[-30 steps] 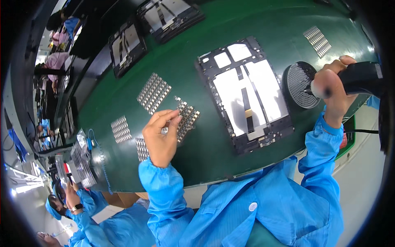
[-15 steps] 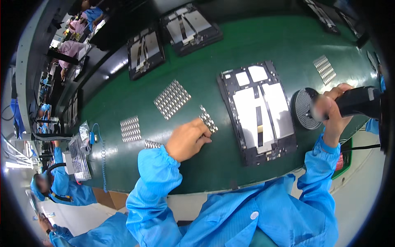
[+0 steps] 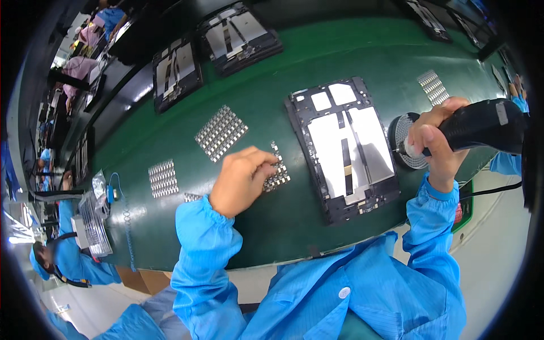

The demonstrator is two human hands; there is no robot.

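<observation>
My left hand (image 3: 242,178) is over a sheet of small metallic pieces (image 3: 277,178), its fingertips pinched together at the sheet's left side. What they hold, if anything, is too small to make out. My right hand (image 3: 445,141) is wrapped round a black handheld tool (image 3: 481,126). By its fingers is a grey round perforated disc (image 3: 404,133), partly hidden by the hand; whether it belongs to the tool I cannot tell. Between my hands lies an opened tablet-like device (image 3: 317,141), black-framed with white and silver panels and dark ribbon strips.
More sheets of metallic pieces lie on the green mat: one up left (image 3: 221,133), one further left (image 3: 163,178), one far right (image 3: 433,88). Similar devices (image 3: 241,37) stand along the back. Clear plastic trays (image 3: 95,224) sit at left, near a coiled blue cord (image 3: 129,226) and a co-worker.
My left hand has lifted up and left off the sheet's lower edge, uncovering more of it. My right hand still grips the black tool. The whole view has shifted slightly.
</observation>
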